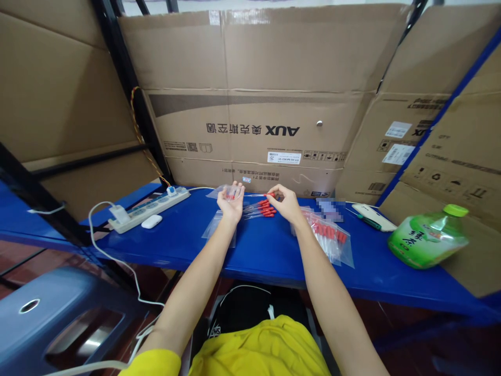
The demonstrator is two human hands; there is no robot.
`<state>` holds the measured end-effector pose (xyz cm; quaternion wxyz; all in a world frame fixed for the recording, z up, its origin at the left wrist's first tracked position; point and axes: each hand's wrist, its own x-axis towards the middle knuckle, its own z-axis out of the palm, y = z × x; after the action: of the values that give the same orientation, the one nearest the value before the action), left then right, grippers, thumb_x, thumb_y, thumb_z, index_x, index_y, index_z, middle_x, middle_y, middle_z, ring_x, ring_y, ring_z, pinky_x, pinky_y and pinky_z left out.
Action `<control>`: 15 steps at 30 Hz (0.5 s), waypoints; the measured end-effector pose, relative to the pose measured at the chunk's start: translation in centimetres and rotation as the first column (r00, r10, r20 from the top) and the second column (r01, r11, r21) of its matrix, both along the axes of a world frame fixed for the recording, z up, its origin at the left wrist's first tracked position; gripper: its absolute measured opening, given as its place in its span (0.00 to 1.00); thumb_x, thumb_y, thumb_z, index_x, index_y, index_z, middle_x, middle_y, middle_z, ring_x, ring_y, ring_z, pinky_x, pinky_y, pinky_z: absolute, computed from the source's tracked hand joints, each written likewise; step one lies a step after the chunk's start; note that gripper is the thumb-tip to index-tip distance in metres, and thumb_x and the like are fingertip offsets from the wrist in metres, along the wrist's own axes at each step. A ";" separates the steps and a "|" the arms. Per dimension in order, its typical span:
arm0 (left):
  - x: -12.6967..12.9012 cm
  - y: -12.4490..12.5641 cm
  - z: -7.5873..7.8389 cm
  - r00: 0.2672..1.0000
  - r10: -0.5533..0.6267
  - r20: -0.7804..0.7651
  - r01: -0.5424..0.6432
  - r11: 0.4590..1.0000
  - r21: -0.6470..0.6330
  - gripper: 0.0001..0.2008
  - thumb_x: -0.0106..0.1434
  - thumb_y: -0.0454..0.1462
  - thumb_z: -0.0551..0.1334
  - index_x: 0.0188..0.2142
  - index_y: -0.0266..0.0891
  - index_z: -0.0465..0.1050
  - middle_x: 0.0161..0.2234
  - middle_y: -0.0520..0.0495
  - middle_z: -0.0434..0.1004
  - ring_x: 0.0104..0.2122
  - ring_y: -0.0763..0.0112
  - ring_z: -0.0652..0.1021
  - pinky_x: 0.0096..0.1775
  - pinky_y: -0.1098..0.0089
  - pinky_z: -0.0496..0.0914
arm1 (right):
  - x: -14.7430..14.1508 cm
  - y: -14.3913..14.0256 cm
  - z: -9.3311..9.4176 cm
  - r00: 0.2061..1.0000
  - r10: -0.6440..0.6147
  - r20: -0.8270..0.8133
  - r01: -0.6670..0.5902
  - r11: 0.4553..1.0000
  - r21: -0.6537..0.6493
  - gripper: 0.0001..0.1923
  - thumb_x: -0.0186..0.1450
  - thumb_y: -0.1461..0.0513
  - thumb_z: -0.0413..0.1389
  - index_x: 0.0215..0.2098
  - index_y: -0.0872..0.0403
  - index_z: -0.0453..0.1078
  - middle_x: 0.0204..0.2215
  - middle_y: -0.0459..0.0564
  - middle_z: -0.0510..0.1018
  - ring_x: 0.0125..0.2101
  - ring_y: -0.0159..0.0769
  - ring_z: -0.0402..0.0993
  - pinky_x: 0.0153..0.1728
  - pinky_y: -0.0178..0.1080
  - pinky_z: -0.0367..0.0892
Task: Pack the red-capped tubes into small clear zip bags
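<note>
Now red-capped tubes (261, 210) lie between left hand (231, 204) and right hand (285, 203).

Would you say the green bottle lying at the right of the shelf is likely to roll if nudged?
Probably: the bottle lies on its side on the blue shelf, so a sideways push could roll it. The cardboard beside it may stop it. Its plastic looks thin and could dent.

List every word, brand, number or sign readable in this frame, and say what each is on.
"AUX", upside down, followed by Chinese characters: big cardboard box behind the blue shelf.
Partial "AUX", upside down: right-hand box.
White stickers on both boxes: too small.
Green bottle label: Chinese characters, unclear.
Power strip: nothing readable.
</note>
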<state>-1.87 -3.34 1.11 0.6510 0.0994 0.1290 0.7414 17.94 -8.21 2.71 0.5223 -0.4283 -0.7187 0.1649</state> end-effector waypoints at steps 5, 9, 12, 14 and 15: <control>0.6 -0.3 -0.1 0.999 -0.040 -0.005 0.040 0.999 0.023 0.16 0.61 0.34 0.57 0.49 0.42 0.69 0.52 0.39 0.80 0.54 0.57 0.81 0.54 0.56 0.76 | -1.6 -0.2 -0.6 0.998 -0.056 0.016 0.054 0.995 0.085 0.12 0.66 0.53 0.59 0.37 0.53 0.75 0.27 0.45 0.78 0.27 0.33 0.72 0.33 0.35 0.67; 1.7 -0.9 -0.1 0.985 -0.149 -0.085 0.156 0.985 0.079 0.18 0.58 0.31 0.57 0.48 0.41 0.69 0.53 0.39 0.81 0.53 0.56 0.82 0.56 0.54 0.75 | -3.1 -0.3 -1.4 0.973 -0.200 0.114 0.189 0.976 0.105 0.10 0.67 0.55 0.61 0.42 0.50 0.78 0.29 0.44 0.81 0.30 0.34 0.75 0.36 0.35 0.66; 2.2 -1.4 -0.1 0.965 -0.206 -0.165 0.224 0.970 0.096 0.20 0.57 0.30 0.56 0.50 0.41 0.69 0.55 0.39 0.80 0.53 0.54 0.82 0.56 0.51 0.74 | -4.0 -0.5 -1.8 0.952 -0.232 0.198 0.219 0.972 0.086 0.12 0.68 0.57 0.60 0.48 0.46 0.79 0.38 0.44 0.84 0.33 0.35 0.77 0.38 0.35 0.67; 2.4 -1.6 -0.1 0.955 -0.216 -0.205 0.240 0.966 0.099 0.23 0.57 0.30 0.56 0.53 0.41 0.69 0.56 0.39 0.79 0.54 0.53 0.81 0.57 0.50 0.73 | -4.5 -0.7 -1.9 0.945 -0.216 0.248 0.207 0.976 0.062 0.14 0.69 0.58 0.58 0.52 0.44 0.78 0.43 0.44 0.85 0.35 0.36 0.78 0.39 0.35 0.67; 2.5 -1.7 -0.1 0.951 -0.217 -0.219 0.243 0.965 0.101 0.24 0.57 0.30 0.56 0.54 0.41 0.69 0.57 0.39 0.79 0.54 0.53 0.81 0.57 0.50 0.73 | -4.6 -0.8 -2.0 0.940 -0.215 0.266 0.208 0.977 0.055 0.14 0.70 0.58 0.57 0.52 0.43 0.78 0.44 0.44 0.85 0.36 0.36 0.79 0.39 0.35 0.67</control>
<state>0.64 -5.03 1.05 0.7085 0.2313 0.1358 0.6527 13.34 -8.99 0.70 0.4396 -0.5148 -0.7350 0.0385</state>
